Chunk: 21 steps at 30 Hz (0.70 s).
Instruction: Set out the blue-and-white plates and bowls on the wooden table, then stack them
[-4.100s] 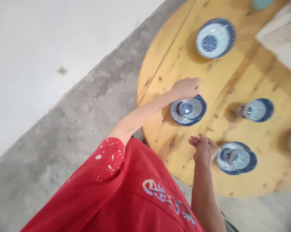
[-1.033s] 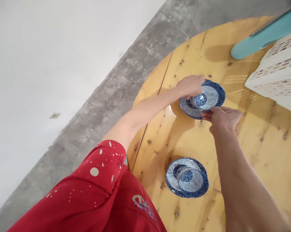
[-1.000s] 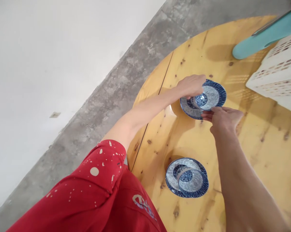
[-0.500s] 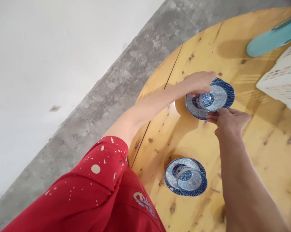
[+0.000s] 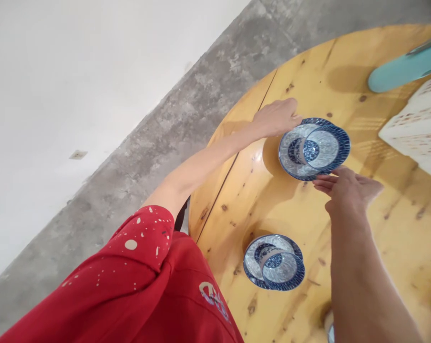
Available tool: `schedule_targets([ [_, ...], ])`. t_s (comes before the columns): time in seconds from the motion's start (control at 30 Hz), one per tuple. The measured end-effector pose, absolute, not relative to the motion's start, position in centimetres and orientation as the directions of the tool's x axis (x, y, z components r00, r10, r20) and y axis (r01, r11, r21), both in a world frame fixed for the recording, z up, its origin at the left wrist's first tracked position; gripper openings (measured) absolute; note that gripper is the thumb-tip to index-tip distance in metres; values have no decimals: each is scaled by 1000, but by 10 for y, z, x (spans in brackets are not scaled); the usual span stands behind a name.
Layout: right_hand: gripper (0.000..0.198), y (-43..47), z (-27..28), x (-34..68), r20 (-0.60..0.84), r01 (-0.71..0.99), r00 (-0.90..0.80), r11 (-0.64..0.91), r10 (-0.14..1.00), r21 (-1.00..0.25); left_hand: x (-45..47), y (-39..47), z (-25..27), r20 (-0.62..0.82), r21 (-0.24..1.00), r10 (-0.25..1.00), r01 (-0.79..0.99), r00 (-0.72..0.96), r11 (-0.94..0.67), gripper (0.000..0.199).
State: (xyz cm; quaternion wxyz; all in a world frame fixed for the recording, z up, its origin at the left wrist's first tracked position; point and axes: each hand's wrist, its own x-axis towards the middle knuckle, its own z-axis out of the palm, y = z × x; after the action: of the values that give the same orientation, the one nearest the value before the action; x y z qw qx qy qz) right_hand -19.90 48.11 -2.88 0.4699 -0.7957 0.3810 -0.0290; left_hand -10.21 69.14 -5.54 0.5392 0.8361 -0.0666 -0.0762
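blue-patterned far bowl (image 5: 323, 148) sits nested on its saucer (image 5: 294, 155) on the wooden worktop (image 5: 380, 228). left hand (image 5: 276, 117) rests at the saucer's far rim, fingers loose, gripping nothing; right hand (image 5: 346, 188) lies just beside its near rim, fingers spread, empty. nearer the body from it, a second bowl-and-saucer set (image 5: 274, 262) looks already arranged.

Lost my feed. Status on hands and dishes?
Left hand and right hand open, flanking far bowl and plate. Near set untouched. White basket close by.
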Motion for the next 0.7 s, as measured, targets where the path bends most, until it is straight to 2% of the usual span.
schedule_targets([
  [0.1, 20, 490, -28, -196, -307, -578, 713, -280, -630, -767, -119, 705, -54, -82, 861, -203, -33, 976, -507, 20],
  [0.47, 20, 503, -35, -195, -300, -558, 715, -257, -631, -789, -151, 741, -54, -55, 876, -114, -7, 992, -482, 25],
  [0.7, 21, 504, -34, -196, -306, -573, 696, -246, -649, -782, -151, 742, -58, -28, 870, -115, -33, 993, -492, 24],
])
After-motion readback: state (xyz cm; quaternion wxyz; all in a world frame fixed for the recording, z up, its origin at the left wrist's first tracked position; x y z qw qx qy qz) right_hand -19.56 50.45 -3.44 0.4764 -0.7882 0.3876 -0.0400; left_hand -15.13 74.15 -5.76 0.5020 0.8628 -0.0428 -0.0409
